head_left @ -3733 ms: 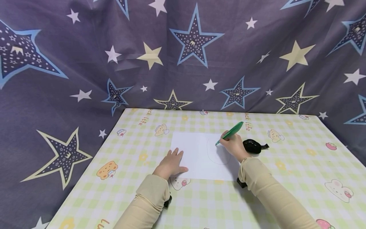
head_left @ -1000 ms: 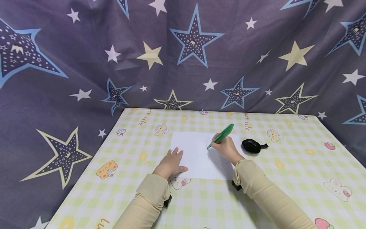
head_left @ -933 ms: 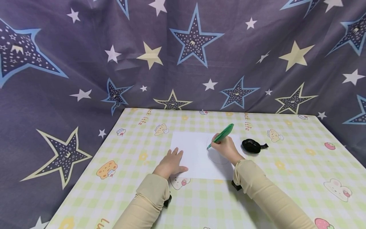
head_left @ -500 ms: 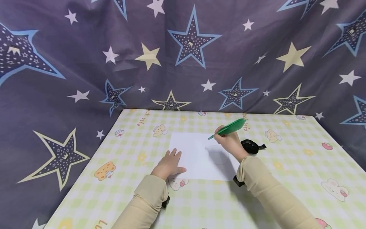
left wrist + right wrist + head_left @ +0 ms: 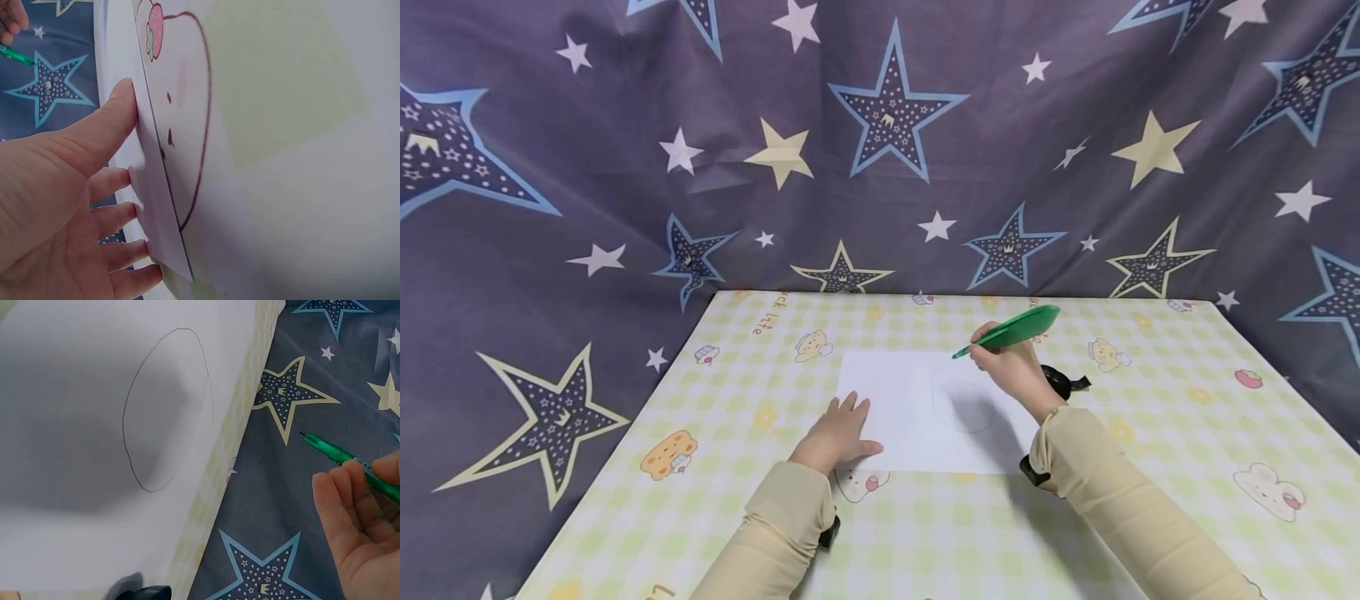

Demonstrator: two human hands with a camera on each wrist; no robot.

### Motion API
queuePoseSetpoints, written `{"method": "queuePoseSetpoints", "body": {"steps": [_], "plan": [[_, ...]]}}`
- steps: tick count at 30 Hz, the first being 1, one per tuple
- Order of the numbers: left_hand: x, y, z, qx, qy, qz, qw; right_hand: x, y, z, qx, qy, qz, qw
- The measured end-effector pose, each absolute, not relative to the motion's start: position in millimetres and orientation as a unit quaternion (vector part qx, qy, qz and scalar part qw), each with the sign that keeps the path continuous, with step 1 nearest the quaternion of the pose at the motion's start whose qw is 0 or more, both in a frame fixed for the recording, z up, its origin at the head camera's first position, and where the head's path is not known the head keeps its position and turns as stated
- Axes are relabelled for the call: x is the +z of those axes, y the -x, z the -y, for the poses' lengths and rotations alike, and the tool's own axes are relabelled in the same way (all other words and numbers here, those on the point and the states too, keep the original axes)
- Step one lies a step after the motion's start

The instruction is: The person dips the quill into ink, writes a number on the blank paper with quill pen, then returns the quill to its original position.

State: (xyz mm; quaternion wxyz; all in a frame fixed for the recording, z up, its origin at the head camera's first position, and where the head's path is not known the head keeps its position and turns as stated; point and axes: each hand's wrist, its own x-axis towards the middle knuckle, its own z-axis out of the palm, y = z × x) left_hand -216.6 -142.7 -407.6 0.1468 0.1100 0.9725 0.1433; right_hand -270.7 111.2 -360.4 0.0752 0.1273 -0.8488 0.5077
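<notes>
A white sheet of paper [image 5: 891, 417] lies on the checked tablecloth. My left hand [image 5: 835, 433] rests on its near left corner, fingers spread and straight; the left wrist view shows the thumb and fingertips on the sheet. Between thumb and fingers my right hand [image 5: 1015, 371] pinches a green pen [image 5: 1021, 327] with a broad leaf-shaped top end. Its dark point [image 5: 304, 434] is bare and held up above the paper's far side, apart from the sheet. A thin rounded outline [image 5: 124, 412] is drawn on the paper's right half, under the hand's shadow.
Just beyond the right wrist sits a black rounded object [image 5: 1057, 382] with a short strap, partly hidden by the hand. Behind the table's far edge hangs a dark star-patterned cloth [image 5: 737, 100]. Small black wrist cameras [image 5: 829, 532] are worn under both forearms.
From the outline's left side, my right hand has lifted the pen off the paper and moved up and to the right. The left hand stays on the sheet. The head view has shifted slightly.
</notes>
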Motion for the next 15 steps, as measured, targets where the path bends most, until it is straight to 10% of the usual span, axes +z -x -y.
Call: {"method": "queuePoseSetpoints", "body": {"steps": [15], "plan": [[-406.2,215.8,142.8,0.146,-0.111,-0.972,0.146,-354.5,266.6,-124.2,0.532,-0.106,0.836,0.079]]}}
